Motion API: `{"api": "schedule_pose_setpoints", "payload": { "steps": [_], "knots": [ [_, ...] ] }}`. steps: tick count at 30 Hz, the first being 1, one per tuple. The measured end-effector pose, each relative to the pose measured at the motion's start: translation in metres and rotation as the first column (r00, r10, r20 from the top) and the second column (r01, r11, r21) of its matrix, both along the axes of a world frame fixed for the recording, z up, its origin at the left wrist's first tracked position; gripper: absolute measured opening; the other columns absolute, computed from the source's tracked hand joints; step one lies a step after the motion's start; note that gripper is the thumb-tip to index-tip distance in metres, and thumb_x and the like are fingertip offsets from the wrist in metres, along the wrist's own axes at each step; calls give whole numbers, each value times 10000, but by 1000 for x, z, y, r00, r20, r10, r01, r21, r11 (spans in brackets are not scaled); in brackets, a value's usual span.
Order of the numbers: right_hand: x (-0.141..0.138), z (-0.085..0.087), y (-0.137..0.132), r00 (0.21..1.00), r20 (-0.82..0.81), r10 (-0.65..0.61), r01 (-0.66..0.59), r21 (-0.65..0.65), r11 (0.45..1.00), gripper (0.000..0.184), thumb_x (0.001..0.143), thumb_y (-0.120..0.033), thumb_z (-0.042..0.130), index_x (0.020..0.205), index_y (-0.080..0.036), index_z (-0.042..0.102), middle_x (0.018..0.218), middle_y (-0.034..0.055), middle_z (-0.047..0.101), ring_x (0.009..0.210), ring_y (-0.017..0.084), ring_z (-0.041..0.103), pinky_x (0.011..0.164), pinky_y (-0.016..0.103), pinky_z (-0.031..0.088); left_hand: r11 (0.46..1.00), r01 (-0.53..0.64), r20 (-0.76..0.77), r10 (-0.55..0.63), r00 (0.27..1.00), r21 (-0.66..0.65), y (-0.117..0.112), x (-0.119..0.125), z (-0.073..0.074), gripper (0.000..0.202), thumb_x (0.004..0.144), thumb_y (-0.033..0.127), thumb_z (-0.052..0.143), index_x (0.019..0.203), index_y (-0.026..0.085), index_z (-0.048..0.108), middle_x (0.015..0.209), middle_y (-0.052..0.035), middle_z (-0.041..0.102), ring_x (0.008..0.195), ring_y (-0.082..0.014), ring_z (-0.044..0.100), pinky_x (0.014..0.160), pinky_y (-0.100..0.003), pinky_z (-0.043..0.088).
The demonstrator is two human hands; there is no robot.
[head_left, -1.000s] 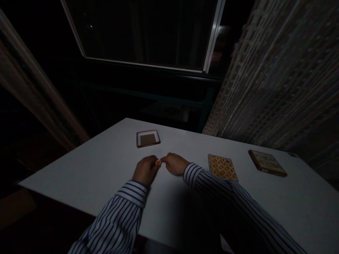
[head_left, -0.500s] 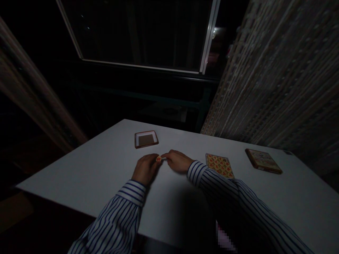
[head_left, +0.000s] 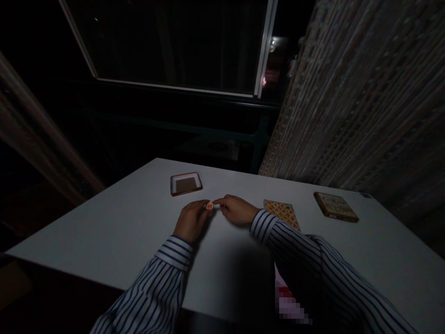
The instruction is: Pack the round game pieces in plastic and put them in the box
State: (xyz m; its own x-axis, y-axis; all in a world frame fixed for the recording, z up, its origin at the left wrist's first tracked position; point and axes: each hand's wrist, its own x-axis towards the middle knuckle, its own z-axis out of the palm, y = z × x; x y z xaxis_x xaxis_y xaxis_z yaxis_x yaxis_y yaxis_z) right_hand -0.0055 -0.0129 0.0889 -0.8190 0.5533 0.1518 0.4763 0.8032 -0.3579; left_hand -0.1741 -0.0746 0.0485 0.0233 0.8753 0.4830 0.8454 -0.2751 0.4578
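Between the thumb and fingers of my left hand (head_left: 190, 221) is a small round Chinese chess piece (head_left: 209, 206), its pale face with a red character turned toward me. My right hand (head_left: 239, 208) comes in from the right, index finger stretched toward the piece's edge and the other fingers curled. Whether that fingertip touches the piece is too dim to tell. Right of my right hand lies a flat square set of similar round pieces (head_left: 282, 211) with red and dark characters, its near edge partly hidden by my striped sleeve.
On the white table (head_left: 139, 222), an open shallow box (head_left: 186, 185) with a brown inside lies beyond my left hand. A flat brown box with a printed top (head_left: 335, 206) sits at the right. Bead-like string curtains (head_left: 333, 102) hang beyond the table's right side.
The view has shifted slightly, so the boxes and the set of pieces appear further left. Both hands keep nearly the same pose around the chess piece.
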Motion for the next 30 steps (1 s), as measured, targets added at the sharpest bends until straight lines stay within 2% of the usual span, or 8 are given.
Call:
{"api": "schedule_pose_setpoints", "payload": {
  "steps": [7,19,30],
  "knots": [
    [15,3,-5,999,-37,-21,21,-19,1000,419,816,-111,404,1214,-188,512,985,91,604,901,164,545,819,273,378,999,39,8,-39,999,-14,1,11,2,388,850,421,375,1025,166,610,1031,-84,648,981,-224,565,893,-366,416],
    [34,-1,-6,998,-66,-18,17,-13,1000,422,820,-124,403,1224,-191,502,978,86,603,900,160,545,817,272,387,996,89,-3,-89,996,6,0,26,7,355,855,397,386,1010,170,610,1006,-70,654,951,-207,574,865,-337,426],
    [51,5,-12,993,-105,-58,54,-35,998,406,814,-141,435,1210,-184,514,974,80,600,893,157,544,825,281,397,992,125,6,-125,992,18,1,36,7,338,844,387,418,1010,165,611,1004,-71,657,951,-205,575,877,-339,423]
  ]
}}
